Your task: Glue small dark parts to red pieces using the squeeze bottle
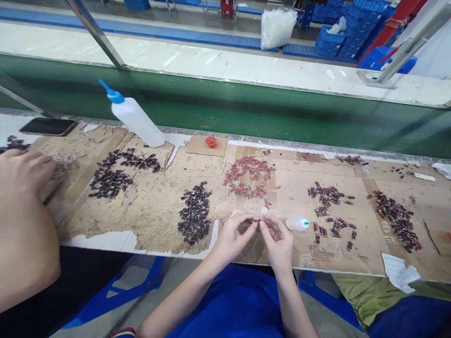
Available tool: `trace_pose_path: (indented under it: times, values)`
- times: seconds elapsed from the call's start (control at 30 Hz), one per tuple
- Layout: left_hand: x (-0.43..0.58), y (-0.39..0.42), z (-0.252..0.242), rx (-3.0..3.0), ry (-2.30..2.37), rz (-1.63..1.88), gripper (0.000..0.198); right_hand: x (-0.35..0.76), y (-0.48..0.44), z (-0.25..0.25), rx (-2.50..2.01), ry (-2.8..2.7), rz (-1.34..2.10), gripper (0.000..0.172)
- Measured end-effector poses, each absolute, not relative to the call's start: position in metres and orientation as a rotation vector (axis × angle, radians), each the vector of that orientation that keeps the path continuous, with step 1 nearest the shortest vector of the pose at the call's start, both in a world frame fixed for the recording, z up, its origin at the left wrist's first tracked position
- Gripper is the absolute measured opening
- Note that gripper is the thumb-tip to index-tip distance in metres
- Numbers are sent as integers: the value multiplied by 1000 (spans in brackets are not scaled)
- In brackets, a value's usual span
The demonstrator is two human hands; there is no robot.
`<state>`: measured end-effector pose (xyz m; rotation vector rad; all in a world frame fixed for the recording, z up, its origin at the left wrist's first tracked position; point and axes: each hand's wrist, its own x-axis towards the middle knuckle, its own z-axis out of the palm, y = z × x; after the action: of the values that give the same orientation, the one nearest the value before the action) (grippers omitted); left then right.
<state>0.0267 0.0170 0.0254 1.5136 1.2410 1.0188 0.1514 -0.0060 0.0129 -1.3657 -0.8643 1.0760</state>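
While a co-worker's hand [24, 171] is at the far left of the cardboard-covered tabletop [118, 241], a pile of black parts [195, 213] lies near the left hand [232, 237], its thumb and finger closed on a small dark part [259, 220]; the right hand [281, 240] pinches that part too, just beside a small bottle [296, 223].

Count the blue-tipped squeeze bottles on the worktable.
2: a large squeeze bottle toward the back left, and a small squeeze bottle just right of the wearer's right hand.
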Motion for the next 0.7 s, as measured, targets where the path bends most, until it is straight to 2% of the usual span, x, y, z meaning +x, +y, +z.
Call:
trace_pose_path:
  times: [0.17,0.3,0.37,0.43,0.5,0.57,0.7]
  values:
    - [26,16,27,1444,1187,955,11,164,-14,21,-1383,-1276,875,13]
    - [29,11,30,1567,1115,833,13,180,-22,36,-1371,-1493,715,16]
    - [28,11,31,1672,1120,759,20,195,-27,41,-1376,-1571,704,15]
    - [21,14,32,1782,1213,722,32,215,-33,42,-1427,-1625,711,13]
    - [7,22,33,1871,1436,707,27,237,-38,38,-1536,-1617,685,13]
    - [-12,30,33,1919,1735,677,16,255,-41,32,-1700,-1475,556,19]
    - [-48,43,32,1985,2082,532,21,266,-38,23,-1776,-1119,284,40]
